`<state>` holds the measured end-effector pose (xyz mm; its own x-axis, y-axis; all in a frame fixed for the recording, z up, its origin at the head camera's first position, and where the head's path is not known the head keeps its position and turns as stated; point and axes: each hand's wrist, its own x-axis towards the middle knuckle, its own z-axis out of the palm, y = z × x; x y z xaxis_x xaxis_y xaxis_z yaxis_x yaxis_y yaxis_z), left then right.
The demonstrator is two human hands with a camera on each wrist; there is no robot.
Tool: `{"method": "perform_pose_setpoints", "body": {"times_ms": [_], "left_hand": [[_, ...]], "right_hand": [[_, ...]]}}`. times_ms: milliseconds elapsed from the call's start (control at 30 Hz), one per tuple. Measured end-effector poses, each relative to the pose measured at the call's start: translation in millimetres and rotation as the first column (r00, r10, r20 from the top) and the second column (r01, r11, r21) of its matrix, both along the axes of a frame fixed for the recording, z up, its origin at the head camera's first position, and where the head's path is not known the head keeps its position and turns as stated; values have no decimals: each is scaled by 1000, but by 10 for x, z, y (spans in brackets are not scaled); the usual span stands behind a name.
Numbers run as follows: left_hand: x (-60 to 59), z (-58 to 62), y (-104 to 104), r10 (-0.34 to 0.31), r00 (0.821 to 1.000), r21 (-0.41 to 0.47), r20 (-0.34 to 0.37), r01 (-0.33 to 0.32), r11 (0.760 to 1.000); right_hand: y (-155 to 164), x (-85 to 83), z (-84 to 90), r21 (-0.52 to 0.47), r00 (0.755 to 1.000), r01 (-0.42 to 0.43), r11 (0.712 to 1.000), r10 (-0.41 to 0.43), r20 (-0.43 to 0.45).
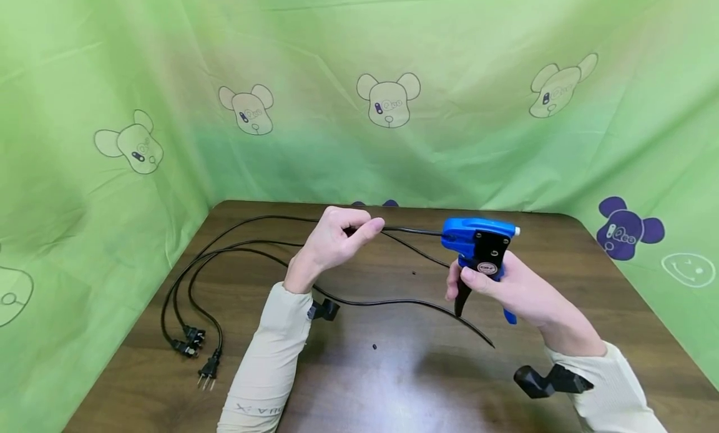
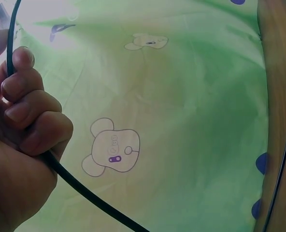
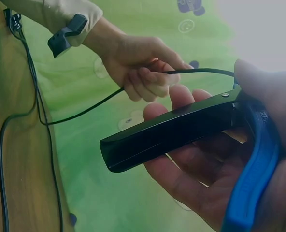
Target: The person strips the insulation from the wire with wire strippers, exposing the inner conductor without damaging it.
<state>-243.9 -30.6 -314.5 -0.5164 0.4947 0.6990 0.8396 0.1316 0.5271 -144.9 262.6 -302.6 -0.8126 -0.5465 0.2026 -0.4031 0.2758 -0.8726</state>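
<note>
In the head view my left hand (image 1: 336, 238) is raised above the table and grips a black power cord (image 1: 412, 231). Its curled fingers wrap the cord (image 2: 92, 194) in the left wrist view. From there the cord runs right, into the front of a blue and black wire stripper (image 1: 462, 233). My right hand (image 1: 519, 291) holds this stripper off the table by its handles, thumb against the side. The right wrist view shows the black handle (image 3: 167, 133) and the blue handle (image 3: 251, 174) standing apart. The stripper's head hides the cord's tip.
Two more black cords lie on the wooden table (image 1: 337, 383), one with its bare end (image 1: 490, 343) near the right hand. Several plugs, including a two-pronged plug (image 1: 208, 367), sit at the left. Small black bits (image 1: 374, 346) dot the tabletop. A green printed curtain (image 1: 314, 158) surrounds the table.
</note>
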Motion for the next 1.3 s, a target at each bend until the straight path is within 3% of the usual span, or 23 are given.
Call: {"method": "perform_pose_setpoints", "body": {"times_ms": [433, 633, 833, 1067, 1167, 1300], "left_hand": [[40, -11, -1, -10, 1000, -21, 8, 10, 1000], [63, 21, -33, 17, 1000, -63, 17, -16, 998], [99, 60, -63, 32, 999, -79, 29, -30, 996], [115, 91, -76, 26, 999, -77, 20, -24, 997], [115, 100, -73, 28, 1000, -77, 9, -27, 997], [119, 106, -52, 13, 1000, -80, 19, -12, 997]], "right_hand": [[4, -1, -26, 15, 999, -14, 1000, 13, 34], [7, -47, -64, -42, 997, -62, 997, 64, 51], [13, -92, -114, -102, 986, -137, 985, 145, 83], [-2, -118, -116, -189, 948, -308, 932, 318, 23], [-6, -109, -108, -190, 958, -274, 943, 286, 36], [-45, -73, -97, -176, 985, -149, 973, 162, 65]]}}
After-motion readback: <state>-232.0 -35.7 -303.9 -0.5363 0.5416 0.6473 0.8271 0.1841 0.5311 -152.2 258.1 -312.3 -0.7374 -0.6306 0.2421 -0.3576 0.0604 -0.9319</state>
